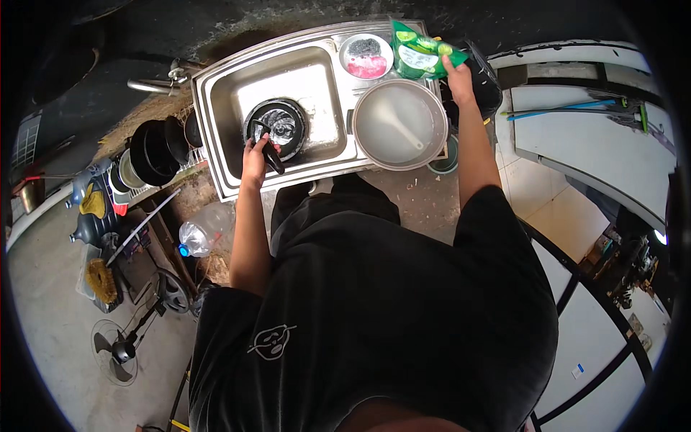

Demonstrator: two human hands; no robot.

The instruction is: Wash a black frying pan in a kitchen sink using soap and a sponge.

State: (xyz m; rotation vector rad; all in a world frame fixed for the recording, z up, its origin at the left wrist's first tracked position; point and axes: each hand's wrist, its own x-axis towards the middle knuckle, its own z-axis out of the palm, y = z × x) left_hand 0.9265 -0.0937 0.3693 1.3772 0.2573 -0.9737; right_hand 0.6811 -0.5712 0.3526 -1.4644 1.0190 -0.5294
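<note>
My left hand [257, 157] is closed around the black handle of a pan [294, 121] that lies in the steel sink basin [221, 102], with foamy liquid inside it. In my right hand [456, 75] is the edge of a green plastic pouch [418, 54] with lime pictures, at the sink's right end. Left of the pouch, a white bowl [344, 60] holds a dark scouring pad [365, 47] and a pink soapy mass [367, 67]. Below the bowl stands a large round pot [360, 143] of cloudy water, with a pale rice paddle [397, 125] in it.
A metal faucet [154, 85] is at the sink's upper left. Several dark pans stand in a wire dish rack [186, 161] left of the basin. A large clear plastic bottle [202, 232] lies below the rack. A fan [123, 350] stands at lower left. A green-rimmed basin [447, 162] is beneath the pot.
</note>
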